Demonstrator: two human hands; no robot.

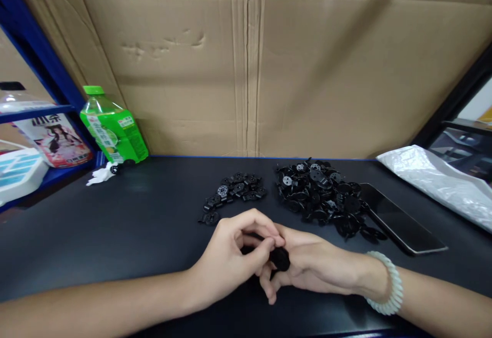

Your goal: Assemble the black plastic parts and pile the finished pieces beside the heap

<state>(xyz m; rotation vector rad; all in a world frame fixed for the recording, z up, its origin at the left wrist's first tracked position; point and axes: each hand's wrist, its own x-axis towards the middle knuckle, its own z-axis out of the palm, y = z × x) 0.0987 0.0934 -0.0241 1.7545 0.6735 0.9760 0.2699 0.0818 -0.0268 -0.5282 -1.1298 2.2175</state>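
Close together over the front of the black table, my two hands meet around a small round black plastic part (280,259). My left hand (242,253) pinches at it with thumb and fingertips. My right hand (307,261), with a pale coiled band on its wrist, curls its fingers round the same part from the right. Much of the part is hidden by the fingers. Just beyond the hands lies a small group of black round parts (239,188). To its right sits a bigger heap of similar black pieces (319,194).
A phone (402,220) lies right of the heap, beside a silvery plastic bag (442,179). At the back left stand a green drink bottle (111,128) and a crumpled tissue (102,174). A cardboard wall (184,71) closes off the rear edge.
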